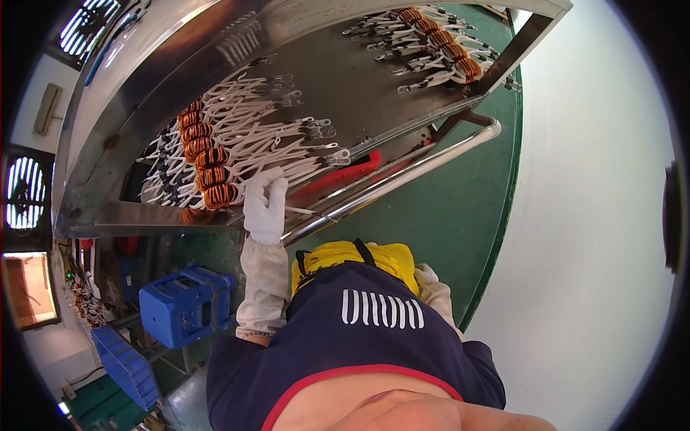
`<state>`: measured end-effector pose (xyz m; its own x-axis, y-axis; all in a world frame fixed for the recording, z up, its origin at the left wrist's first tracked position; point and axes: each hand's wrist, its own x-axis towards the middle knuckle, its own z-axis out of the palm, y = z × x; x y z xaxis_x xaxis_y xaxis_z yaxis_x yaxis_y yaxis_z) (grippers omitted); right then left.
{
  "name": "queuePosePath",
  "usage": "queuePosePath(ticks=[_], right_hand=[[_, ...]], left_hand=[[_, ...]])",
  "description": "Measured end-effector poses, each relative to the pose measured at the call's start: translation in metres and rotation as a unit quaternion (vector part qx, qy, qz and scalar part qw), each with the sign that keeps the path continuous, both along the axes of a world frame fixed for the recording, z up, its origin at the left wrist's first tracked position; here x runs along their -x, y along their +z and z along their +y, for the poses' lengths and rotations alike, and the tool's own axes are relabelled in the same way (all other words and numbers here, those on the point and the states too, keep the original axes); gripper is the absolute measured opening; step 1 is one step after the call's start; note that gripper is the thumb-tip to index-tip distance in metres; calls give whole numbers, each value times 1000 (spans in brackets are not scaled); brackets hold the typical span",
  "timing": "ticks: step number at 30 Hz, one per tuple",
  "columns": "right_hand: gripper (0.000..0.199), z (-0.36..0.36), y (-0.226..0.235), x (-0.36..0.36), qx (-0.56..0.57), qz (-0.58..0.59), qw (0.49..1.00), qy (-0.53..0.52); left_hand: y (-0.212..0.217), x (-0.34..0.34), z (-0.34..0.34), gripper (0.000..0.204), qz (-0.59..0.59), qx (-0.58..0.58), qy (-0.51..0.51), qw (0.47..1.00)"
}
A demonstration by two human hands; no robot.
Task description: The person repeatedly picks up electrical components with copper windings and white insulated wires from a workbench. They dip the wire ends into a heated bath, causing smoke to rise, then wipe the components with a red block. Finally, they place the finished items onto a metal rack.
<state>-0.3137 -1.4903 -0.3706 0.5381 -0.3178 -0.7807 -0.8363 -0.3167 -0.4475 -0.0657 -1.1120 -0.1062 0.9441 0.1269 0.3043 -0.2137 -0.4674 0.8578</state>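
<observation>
On the metal cart's shelf (316, 79), at its near left end, stands a row of copper-wound coils (205, 157) with many white leads (266, 133) ending in metal lugs. My left hand (266, 205), in a white glove, is at the shelf's near corner, close to the nearest coil. Its fingers are curled, and a thin white lead (305, 210) sticks out from them to the right. My right hand (426, 276), also gloved, is low beside the yellow cloth (388, 258) at my waist. Its fingers are mostly hidden, so its grip does not show.
A second row of coils (438, 39) lies at the shelf's far right. The cart's tubular handle (402, 183) runs along its right side, near a red tray (352, 171). Blue plastic bins (176, 305) stand at lower left. A white wall (589, 179) rises on the right.
</observation>
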Motion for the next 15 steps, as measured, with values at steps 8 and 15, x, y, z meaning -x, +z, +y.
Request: queuePosePath(ticks=[8, 15], right_hand=[[43, -16, -13, 4, -73, -1, 997, -19], [45, -20, 37, -7, -64, 62, 995, 50]], left_hand=[[-5, 46, 15, 14, 123, 15, 75, 989], [-79, 94, 85, 19, -14, -245, 187, 951]])
